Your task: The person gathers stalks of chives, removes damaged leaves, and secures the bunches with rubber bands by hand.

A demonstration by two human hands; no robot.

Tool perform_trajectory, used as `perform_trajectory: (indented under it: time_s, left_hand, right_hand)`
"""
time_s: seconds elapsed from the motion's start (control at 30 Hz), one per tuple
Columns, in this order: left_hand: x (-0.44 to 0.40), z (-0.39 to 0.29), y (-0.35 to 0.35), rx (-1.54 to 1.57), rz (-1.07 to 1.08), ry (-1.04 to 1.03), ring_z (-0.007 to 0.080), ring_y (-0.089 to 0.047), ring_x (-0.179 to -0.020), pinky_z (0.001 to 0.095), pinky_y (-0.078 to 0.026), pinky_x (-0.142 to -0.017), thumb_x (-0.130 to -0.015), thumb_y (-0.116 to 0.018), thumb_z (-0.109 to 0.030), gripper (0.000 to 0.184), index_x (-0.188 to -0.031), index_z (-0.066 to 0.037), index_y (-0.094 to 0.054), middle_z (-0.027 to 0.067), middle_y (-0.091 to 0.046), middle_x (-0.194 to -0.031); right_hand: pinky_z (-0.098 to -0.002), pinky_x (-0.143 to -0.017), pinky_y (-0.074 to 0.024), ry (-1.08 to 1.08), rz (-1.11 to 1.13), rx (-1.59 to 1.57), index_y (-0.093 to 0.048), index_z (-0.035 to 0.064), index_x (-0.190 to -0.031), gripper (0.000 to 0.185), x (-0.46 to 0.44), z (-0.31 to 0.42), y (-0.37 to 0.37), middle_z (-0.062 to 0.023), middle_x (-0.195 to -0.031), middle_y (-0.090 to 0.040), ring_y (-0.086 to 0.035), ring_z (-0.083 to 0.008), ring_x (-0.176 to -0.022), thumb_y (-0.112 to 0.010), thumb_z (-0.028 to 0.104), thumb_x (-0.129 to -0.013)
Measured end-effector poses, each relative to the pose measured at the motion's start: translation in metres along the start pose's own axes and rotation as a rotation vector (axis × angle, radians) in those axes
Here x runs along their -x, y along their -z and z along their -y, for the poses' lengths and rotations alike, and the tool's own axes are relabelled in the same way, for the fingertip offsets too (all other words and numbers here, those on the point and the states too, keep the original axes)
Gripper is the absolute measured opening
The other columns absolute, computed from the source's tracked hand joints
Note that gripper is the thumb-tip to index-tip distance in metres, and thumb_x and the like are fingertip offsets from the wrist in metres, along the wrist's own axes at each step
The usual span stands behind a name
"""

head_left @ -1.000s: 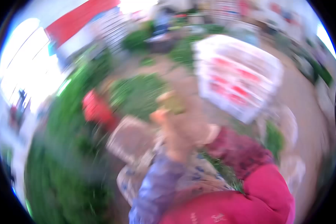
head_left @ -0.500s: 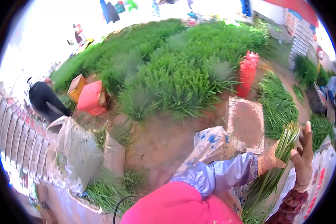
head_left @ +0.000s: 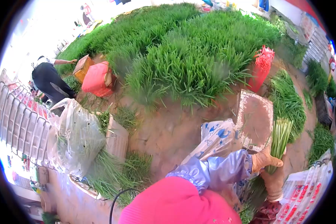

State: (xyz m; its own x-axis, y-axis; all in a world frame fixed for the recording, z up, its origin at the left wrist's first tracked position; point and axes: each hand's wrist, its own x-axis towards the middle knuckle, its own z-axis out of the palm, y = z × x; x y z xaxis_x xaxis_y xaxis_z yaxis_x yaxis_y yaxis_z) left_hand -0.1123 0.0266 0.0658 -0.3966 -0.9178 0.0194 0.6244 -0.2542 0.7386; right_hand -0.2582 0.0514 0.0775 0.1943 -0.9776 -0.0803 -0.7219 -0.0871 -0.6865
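Observation:
An upright bundle of chives (head_left: 281, 137), pale stem ends at the top, is held in front of me at the right. My left hand (head_left: 265, 158), gloved and below a shiny lavender sleeve, is closed around its middle. Just below and to the right, my right hand (head_left: 274, 182), also gloved, wraps the bundle from the other side; its fingers are partly hidden. The leafy lower part hangs between my arms, mostly out of sight. Close beyond the hands is a square brown board (head_left: 254, 121) with a worn white rim.
Piled chives (head_left: 287, 104) lie right of the board, near a red bag of red strips (head_left: 263, 69). A large green mass (head_left: 198, 56) covers the floor ahead. A plastic bag (head_left: 76, 136), white crates (head_left: 22, 123), a red container (head_left: 97, 80) and a bending person (head_left: 52, 84) are leftward.
My right hand, spread open beside the bundle before, has closed around it lower down. The bundle now stands more upright. The view has shifted slightly.

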Motion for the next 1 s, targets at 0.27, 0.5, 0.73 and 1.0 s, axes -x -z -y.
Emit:
perform_trajectory:
  time_s: [0.27,0.5,0.73,1.0]
  left_hand:
    - [0.002,0.016,0.024,0.184,-0.178,0.076,0.0204,-0.062,-0.096,0.0349,-0.052,-0.084,-0.08,-0.069,-0.014,0.039,-0.117,-0.007,-0.061,0.0058,-0.066,-0.107]
    - [-0.006,0.004,0.063,0.389,-0.033,-0.069,0.0232,-0.06,-0.094,0.0378,-0.05,-0.089,-0.076,-0.071,-0.006,0.078,-0.144,-0.014,-0.032,0.0092,-0.063,-0.102]
    - [-0.01,0.012,0.086,0.484,0.179,-0.052,0.0229,-0.061,-0.085,0.0395,-0.053,-0.081,-0.074,-0.073,-0.009,0.09,-0.148,-0.018,-0.023,0.0088,-0.06,-0.095]
    - [-0.004,0.033,0.066,0.554,0.503,0.241,0.0275,-0.064,-0.085,0.0398,-0.056,-0.071,-0.069,-0.077,-0.013,0.076,-0.135,-0.002,-0.041,0.0186,-0.061,-0.102]
  right_hand:
    - [-0.0376,-0.074,-0.0495,0.658,-0.412,0.967,-0.044,-0.0037,-0.129,0.061,0.0,0.017,-0.027,-0.0179,-0.099,-0.062,-0.062,-0.0309,-0.086,-0.067,0.028,-0.081]
    - [-0.0431,-0.092,-0.0463,0.171,-0.02,0.31,-0.027,0.0025,-0.143,0.092,0.022,0.038,-0.015,-0.0255,-0.126,-0.05,-0.052,-0.0391,-0.114,-0.078,0.02,-0.068]
    - [-0.0379,-0.101,-0.0399,-0.186,0.394,-0.249,-0.037,0.0004,-0.141,0.079,0.052,-0.015,0.073,-0.0195,-0.135,-0.05,-0.049,-0.0308,-0.124,-0.077,0.025,-0.077]
    - [-0.037,-0.1,-0.0414,0.552,-0.329,-0.064,-0.051,0.0038,-0.131,0.055,-0.049,0.065,0.058,-0.018,-0.121,-0.058,-0.054,-0.0299,-0.118,-0.068,0.028,-0.084]
